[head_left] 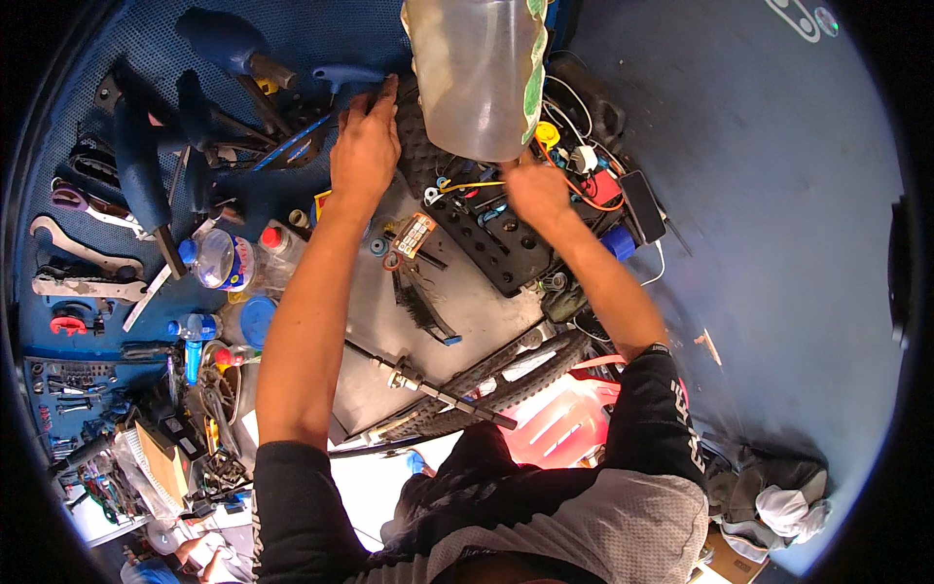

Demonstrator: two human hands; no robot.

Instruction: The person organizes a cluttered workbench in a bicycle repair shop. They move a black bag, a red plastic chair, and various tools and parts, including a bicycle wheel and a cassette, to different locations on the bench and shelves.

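My left hand [366, 151] reaches up to the blue perforated tool board, fingers stretched out. Its fingertips are beside the end of a blue-handled tool [348, 74]; whether they touch it I cannot tell. My right hand [537, 198] is over a black tool tray with holes [491, 255], its fingers curled and partly blurred. A thin yellow strip [474, 185] runs up to those fingers; whether it is held is unclear. Just above the right hand hangs a large cloudy plastic container [477, 88] with a ragged green-and-white edge.
Wrenches [89, 286] and blue-handled tools hang at left. Bottles [216, 261] stand beside my left forearm. A brush [420, 307] and a metal shaft [428, 387] lie on the grey bench [379, 336]. Cables and a phone [642, 206] crowd the right; a red chair [559, 423] stands below.
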